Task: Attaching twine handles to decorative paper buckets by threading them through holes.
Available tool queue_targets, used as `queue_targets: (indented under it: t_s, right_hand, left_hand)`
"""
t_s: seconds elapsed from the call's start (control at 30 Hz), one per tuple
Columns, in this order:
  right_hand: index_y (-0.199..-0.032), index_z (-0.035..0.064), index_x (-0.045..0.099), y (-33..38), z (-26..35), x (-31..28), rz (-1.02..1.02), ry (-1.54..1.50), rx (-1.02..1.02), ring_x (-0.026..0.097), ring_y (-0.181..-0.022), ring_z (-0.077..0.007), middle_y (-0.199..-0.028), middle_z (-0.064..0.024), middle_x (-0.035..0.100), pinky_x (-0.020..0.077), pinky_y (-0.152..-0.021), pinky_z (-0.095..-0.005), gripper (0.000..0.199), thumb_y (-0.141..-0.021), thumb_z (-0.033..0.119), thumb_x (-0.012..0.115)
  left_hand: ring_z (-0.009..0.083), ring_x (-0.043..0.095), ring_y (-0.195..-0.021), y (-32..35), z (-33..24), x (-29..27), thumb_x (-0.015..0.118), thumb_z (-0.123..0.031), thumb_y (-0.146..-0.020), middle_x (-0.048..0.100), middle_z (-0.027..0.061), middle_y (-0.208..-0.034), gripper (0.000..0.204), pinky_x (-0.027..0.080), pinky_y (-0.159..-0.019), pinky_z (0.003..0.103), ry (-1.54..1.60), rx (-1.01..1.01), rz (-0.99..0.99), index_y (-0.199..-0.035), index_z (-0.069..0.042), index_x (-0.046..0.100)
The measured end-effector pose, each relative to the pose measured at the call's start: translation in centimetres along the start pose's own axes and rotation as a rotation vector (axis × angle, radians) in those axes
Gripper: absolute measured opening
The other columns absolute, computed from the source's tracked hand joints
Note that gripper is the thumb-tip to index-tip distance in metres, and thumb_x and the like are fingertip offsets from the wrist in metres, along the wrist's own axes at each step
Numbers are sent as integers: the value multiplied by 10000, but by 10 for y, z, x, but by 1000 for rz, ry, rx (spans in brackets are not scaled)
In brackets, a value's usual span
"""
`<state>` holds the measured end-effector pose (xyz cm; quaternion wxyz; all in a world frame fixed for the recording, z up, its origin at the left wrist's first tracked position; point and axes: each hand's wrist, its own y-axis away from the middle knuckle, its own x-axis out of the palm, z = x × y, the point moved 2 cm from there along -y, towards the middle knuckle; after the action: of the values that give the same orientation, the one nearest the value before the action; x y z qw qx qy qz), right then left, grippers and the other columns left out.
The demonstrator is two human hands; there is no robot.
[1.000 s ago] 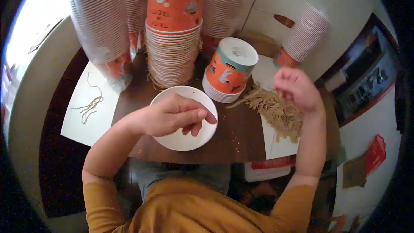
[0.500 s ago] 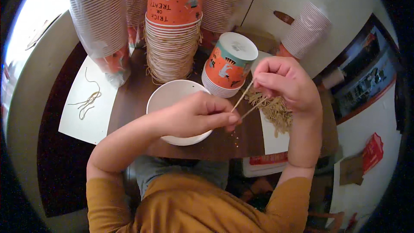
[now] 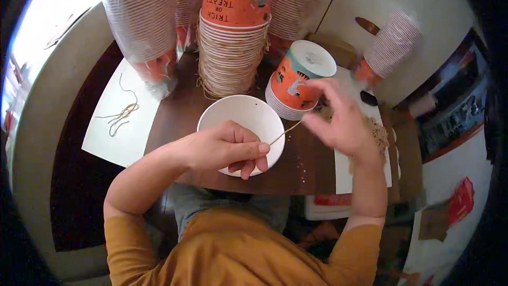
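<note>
My left hand [image 3: 227, 148] pinches one end of a thin tan string [image 3: 286, 131] between thumb and fingers, over the near part of a white round tub [image 3: 238, 110]. The string runs up and right toward my right hand [image 3: 341, 122], which is blurred with its thumb and fingers spread apart. Its thumb tip is by the string's far end; whether they touch I cannot tell. Just behind that hand stands a short upside-down stack of orange and teal paper tubs [image 3: 290, 86]. Partly hidden by my right wrist is a pile of tan strings [image 3: 379, 135].
A tall stack of paper tubs [image 3: 233, 61], strings around its rims, rises behind the white tub. Plastic-wrapped tub stacks [image 3: 138, 16] flank it. Loose strings [image 3: 126, 112] lie on a white sheet [image 3: 103, 132] at left. Another white sheet [image 3: 345, 175] lies under the string pile.
My right hand has gone from a closed pinch on the string to spread fingers. My left hand has moved slightly left, and the string now looks like a single strand. The view has shifted.
</note>
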<state>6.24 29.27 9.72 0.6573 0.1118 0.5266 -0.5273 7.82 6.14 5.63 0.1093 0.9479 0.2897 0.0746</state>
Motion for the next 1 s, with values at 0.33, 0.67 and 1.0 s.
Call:
queue_targets:
  t_s: [0.33,0.67,1.0]
  right_hand:
    - [-1280,7,435,-20,48,60,498,-1147,192,613,-868,-115,-1015,-66,618,500,-753,-243,472,-837,-25,594]
    - [-848,32,654,-25,43,76,208,-741,-2,536,-667,-32,-715,11,613,435,-581,-211,58,-817,81,653]
    - [-822,13,662,-1,29,99,774,-585,149,600,-727,-132,-776,-61,637,468,-657,-257,71,-771,58,644]
  left_hand:
    - [35,435,-478,19,-23,-17,497,-369,-949,518,-28,-544,418,336,-461,190,-155,20,-245,-712,-50,623]
    - [96,568,-705,32,12,-21,606,-291,-888,621,32,-765,270,446,-647,235,-104,229,-372,-867,-24,640]
    - [188,560,-988,66,62,3,641,-164,-691,601,-31,-919,209,359,-807,346,-1425,671,-606,-898,-143,642]
